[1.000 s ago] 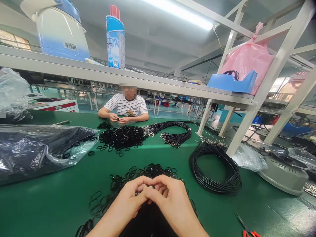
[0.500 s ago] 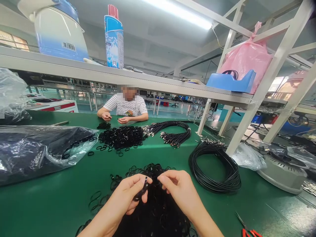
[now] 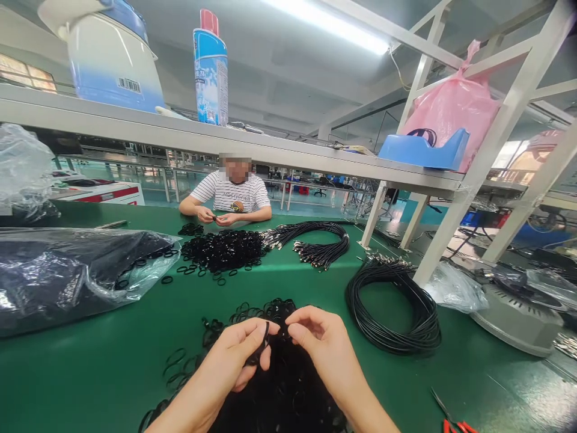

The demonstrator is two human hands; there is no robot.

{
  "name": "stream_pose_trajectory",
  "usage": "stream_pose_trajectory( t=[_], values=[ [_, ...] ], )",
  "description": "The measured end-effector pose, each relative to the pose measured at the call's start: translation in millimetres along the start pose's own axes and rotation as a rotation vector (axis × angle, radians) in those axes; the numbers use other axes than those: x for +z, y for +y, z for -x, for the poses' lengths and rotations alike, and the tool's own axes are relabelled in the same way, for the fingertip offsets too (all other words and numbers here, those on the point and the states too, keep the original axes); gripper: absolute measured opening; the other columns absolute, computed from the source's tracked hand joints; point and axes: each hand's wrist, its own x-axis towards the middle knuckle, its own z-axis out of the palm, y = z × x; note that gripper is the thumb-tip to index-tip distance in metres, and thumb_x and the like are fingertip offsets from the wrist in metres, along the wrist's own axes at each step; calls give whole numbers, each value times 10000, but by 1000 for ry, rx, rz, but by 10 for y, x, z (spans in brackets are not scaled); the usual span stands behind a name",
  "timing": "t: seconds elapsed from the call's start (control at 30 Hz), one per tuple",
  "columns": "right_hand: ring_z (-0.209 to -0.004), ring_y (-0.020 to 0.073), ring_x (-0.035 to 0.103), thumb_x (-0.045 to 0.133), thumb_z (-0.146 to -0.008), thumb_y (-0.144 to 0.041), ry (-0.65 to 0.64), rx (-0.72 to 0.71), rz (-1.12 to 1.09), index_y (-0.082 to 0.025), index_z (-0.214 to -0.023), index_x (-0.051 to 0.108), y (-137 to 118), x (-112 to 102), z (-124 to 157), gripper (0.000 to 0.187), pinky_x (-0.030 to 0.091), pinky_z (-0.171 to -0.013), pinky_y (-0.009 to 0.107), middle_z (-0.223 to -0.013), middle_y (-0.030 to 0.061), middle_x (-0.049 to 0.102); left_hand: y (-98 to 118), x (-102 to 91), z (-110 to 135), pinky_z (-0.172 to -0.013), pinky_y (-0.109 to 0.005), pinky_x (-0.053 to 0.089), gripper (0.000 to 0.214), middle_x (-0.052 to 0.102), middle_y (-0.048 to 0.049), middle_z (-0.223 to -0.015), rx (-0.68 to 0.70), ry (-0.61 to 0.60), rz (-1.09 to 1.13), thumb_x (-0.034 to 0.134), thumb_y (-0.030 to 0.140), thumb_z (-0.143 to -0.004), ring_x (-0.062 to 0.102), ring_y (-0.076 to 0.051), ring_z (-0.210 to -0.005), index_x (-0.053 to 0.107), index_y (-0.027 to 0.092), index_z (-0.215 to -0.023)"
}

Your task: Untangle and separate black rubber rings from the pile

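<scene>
My left hand (image 3: 238, 355) pinches a small black rubber ring (image 3: 264, 340) between thumb and fingers, just above a heap of black rings (image 3: 279, 391) on the green table (image 3: 90, 361). Facing it a few centimetres to the right, my right hand (image 3: 322, 346) has its fingers curled into a pinch. Whether anything is held in that pinch is not visible.
A coil of black cable (image 3: 396, 313) lies right of my hands. A plastic bag of black parts (image 3: 67, 270) sits at the left. Across the table a person in a striped shirt (image 3: 229, 195) works behind another ring pile (image 3: 220, 249) and a cable bundle (image 3: 315, 240). Red-handled cutters (image 3: 451, 421) lie at lower right.
My hands, clasped together a second ago, have parted; the left now shows a black ring in its pinch. The person opposite has brought both hands together again.
</scene>
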Motion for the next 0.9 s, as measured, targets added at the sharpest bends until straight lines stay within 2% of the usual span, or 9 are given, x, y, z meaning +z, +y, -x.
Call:
stream_pose_trajectory(
  t=[0.23,0.37,0.53,0.6,0.73,0.83,0.9],
  values=[
    [-694,152,587,680,-756,-248,-66,35,-135,-155,-823,719,-9,51,9,120,460,-681,266,-741,23,672,45,41,23,-428,-227,71,404,498,64,-590,-6,-87,-21,560,558,-826,173,-29,-411,587,168,-928],
    [-666,131,557,645,-770,-230,-93,56,-187,-148,-878,693,1,47,6,143,450,-649,248,-735,11,634,50,70,26,-421,-214,82,385,482,70,-565,-2,-35,-12,614,551,-779,195,-23,-404,547,172,-783],
    [-670,126,513,577,-809,-211,-57,0,-73,-175,-875,657,14,-26,-22,110,420,-626,234,-722,-10,572,19,-21,-30,-418,-197,50,407,443,91,-546,5,85,74,591,586,-763,155,-12,-381,533,186,-808],
    [-694,139,530,574,-807,-215,-87,15,-57,-174,-886,657,15,-35,-28,122,436,-647,249,-741,0,580,1,-68,-69,-402,-199,38,465,451,94,-508,-4,65,73,602,629,-730,150,-13,-357,537,185,-852],
    [-710,147,560,579,-797,-202,-130,4,-17,-170,-927,642,8,11,-10,148,442,-679,268,-774,12,611,-40,-87,-105,-362,-205,76,586,493,85,-445,58,-57,-27,605,694,-695,178,-32,-327,562,173,-960],
    [-661,138,554,586,-788,-211,-139,13,-5,-170,-884,601,-4,62,7,106,427,-647,261,-728,-5,595,-71,-48,-92,-368,-197,110,505,508,74,-460,118,-68,-159,590,669,-739,216,-36,-345,577,173,-838],
    [-639,133,536,584,-774,-203,-164,23,-1,-175,-845,572,-9,77,14,77,415,-622,253,-693,-21,568,-86,-21,-79,-373,-196,105,475,471,84,-459,102,-39,-156,583,653,-755,210,-34,-354,543,180,-736]
  ],
)
